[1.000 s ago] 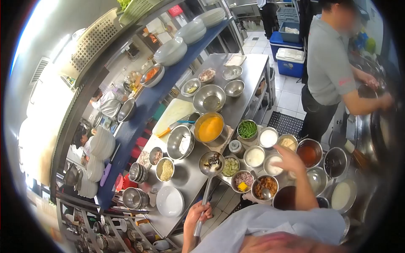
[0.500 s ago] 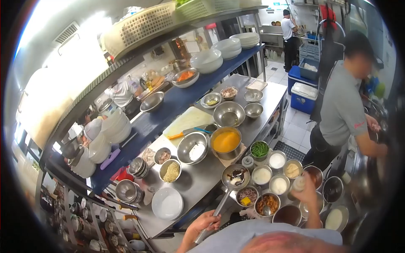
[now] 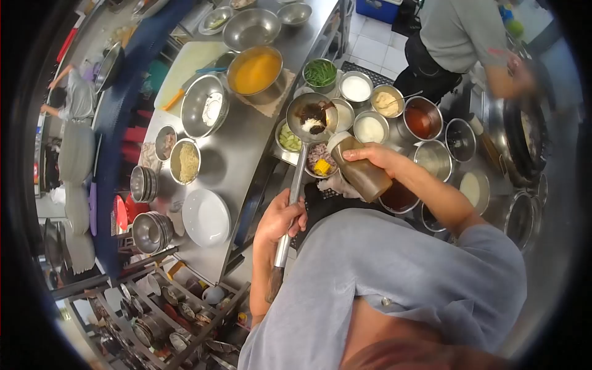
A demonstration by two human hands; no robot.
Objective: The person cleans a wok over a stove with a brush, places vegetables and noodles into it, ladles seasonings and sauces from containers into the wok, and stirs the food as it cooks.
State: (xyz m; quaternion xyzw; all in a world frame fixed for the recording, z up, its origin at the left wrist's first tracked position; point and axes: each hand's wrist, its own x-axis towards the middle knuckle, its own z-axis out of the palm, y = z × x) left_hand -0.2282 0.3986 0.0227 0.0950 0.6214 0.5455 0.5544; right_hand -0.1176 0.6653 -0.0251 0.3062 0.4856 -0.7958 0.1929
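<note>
My left hand (image 3: pixel 280 220) grips the long steel handle of a ladle (image 3: pixel 311 117). Its bowl hangs over the seasoning pots and holds dark sauce and white powder. My right hand (image 3: pixel 372 154) holds a squeeze bottle of brown sauce (image 3: pixel 361 171), tipped with its white cap pointing toward the ladle's bowl. Below the ladle sit a small bowl of chopped green vegetable (image 3: pixel 289 139) and a bowl with pink bits and a yellow piece (image 3: pixel 320 161).
Steel pots of white powders, red sauce and green beans (image 3: pixel 320 73) ring the ladle. An orange-filled pot (image 3: pixel 255 71), noodles (image 3: pixel 187 161) and a white plate (image 3: pixel 206 217) stand on the steel counter (image 3: pixel 243 154). A person in grey (image 3: pixel 462 31) works at a wok (image 3: pixel 524 139) on the right.
My right hand picked up the brown bottle and brought it beside the ladle. The ladle rose closer to me. My head tilted down, so the shelves left view.
</note>
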